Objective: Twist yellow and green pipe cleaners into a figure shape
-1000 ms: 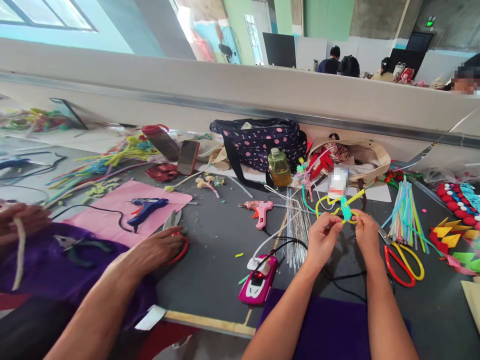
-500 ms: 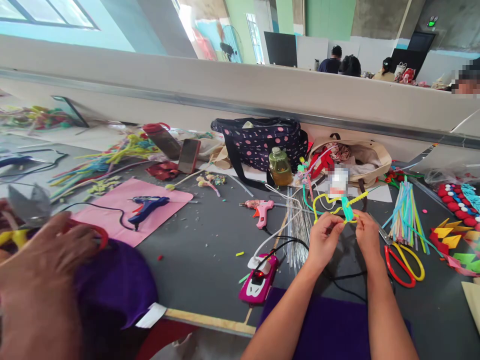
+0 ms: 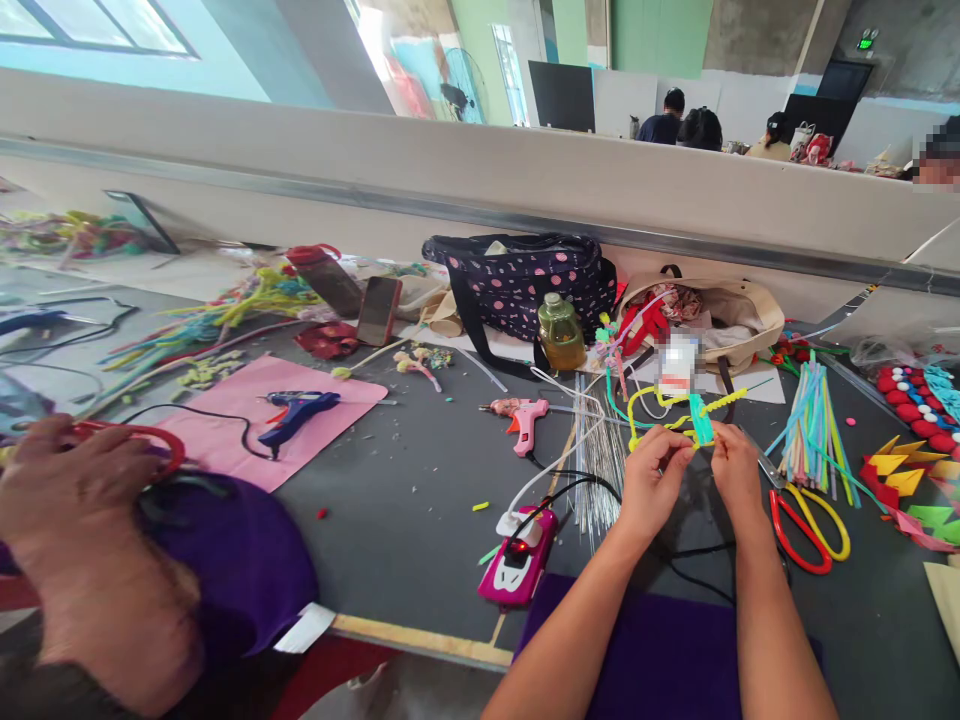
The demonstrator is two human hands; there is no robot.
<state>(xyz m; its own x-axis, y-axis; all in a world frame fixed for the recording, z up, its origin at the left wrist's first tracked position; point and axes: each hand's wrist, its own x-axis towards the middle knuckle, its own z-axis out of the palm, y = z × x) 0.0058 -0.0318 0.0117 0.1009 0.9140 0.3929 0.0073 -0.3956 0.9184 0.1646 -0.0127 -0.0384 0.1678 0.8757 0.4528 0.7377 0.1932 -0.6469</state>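
My left hand (image 3: 658, 470) and my right hand (image 3: 733, 468) are close together over the table, fingers pinched on a yellow pipe cleaner (image 3: 721, 400) bent into loops. A flat turquoise strip (image 3: 701, 420) of pipe cleaners stands up between my fingertips, joined to the yellow piece. One thicker yellow end points up to the right. My fingers hide where the pieces meet. Beside my right hand lie scissors (image 3: 801, 528) with red and yellow handles. Several thin metal wires (image 3: 596, 470) lie left of my left hand.
A pink glue gun (image 3: 525, 420) and a magenta power strip (image 3: 517, 575) with cables lie to the left. Pastel pipe cleaners (image 3: 814, 430) are bundled at right. Farther left, a co-worker's hand (image 3: 82, 500) holds red-handled scissors near a blue glue gun (image 3: 300, 418). A bottle (image 3: 561, 335) stands behind.
The turquoise strip and yellow end have shifted slightly right and tilted in my fingers. The co-worker's hand with the scissors has moved left.
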